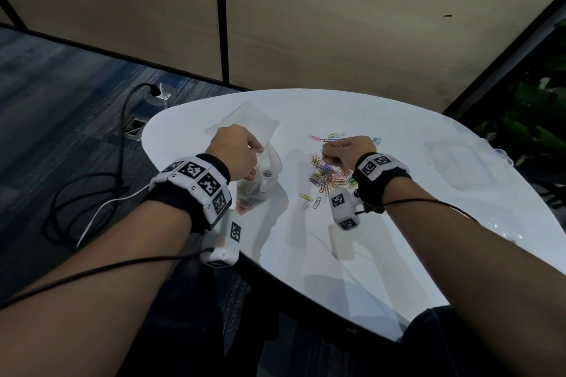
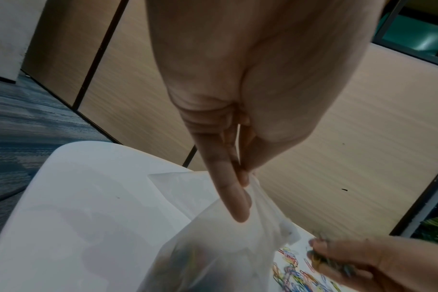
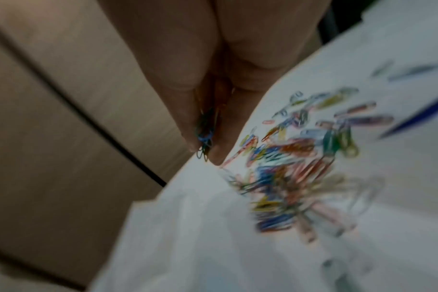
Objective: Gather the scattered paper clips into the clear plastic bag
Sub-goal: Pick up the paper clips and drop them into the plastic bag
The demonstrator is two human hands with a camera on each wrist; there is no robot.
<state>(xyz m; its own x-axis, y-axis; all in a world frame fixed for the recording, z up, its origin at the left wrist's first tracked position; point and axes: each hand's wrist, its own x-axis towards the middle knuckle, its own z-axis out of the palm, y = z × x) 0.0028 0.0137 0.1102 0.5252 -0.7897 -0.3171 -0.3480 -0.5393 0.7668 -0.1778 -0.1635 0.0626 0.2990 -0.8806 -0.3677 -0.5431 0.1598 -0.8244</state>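
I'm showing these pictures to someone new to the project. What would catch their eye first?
Most likely the bright heap of coloured paper clips in the middle of the white table, just under the right hand, which grips a small bunch of them. Next, the clear plastic bag that the left hand holds up by its top at the table's left edge, with some clips already inside.
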